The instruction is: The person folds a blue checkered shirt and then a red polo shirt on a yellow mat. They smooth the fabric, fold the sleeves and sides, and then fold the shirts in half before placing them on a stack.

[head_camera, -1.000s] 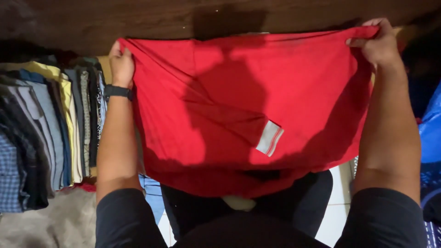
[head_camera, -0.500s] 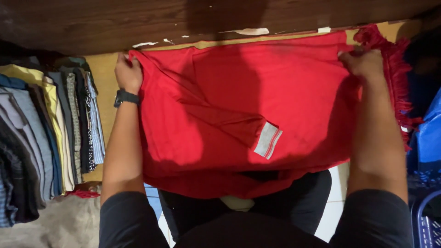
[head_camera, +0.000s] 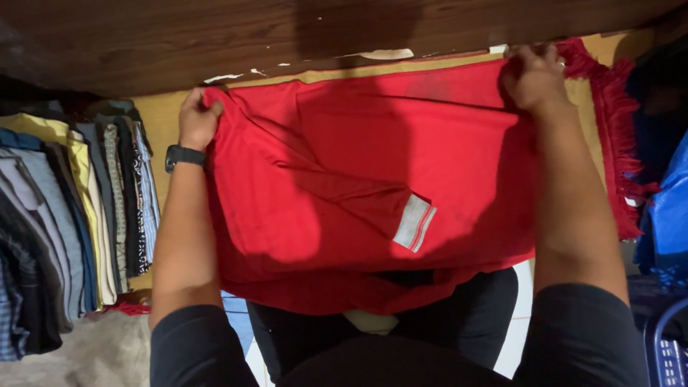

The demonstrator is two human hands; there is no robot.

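Observation:
A red shirt [head_camera: 344, 186] lies spread flat in front of me, one sleeve with a grey striped cuff [head_camera: 414, 223] folded across its middle. My left hand [head_camera: 196, 120], with a black watch on the wrist, pinches the shirt's far left corner. My right hand [head_camera: 534, 77] grips the far right corner. Both hands press the cloth down near a dark wooden edge [head_camera: 287, 36]. The near edge of the shirt drapes over my lap.
A row of folded clothes [head_camera: 64, 222] in grey, yellow and striped cloth stands on the left. A red fringed mat [head_camera: 616, 143] lies at the right under the shirt. Blue fabric [head_camera: 666, 215] and a blue basket corner [head_camera: 666, 351] sit at the far right.
Both hands have lowered the shirt from a held-up spread onto the surface. The right hand has moved inward and the cloth now lies flatter.

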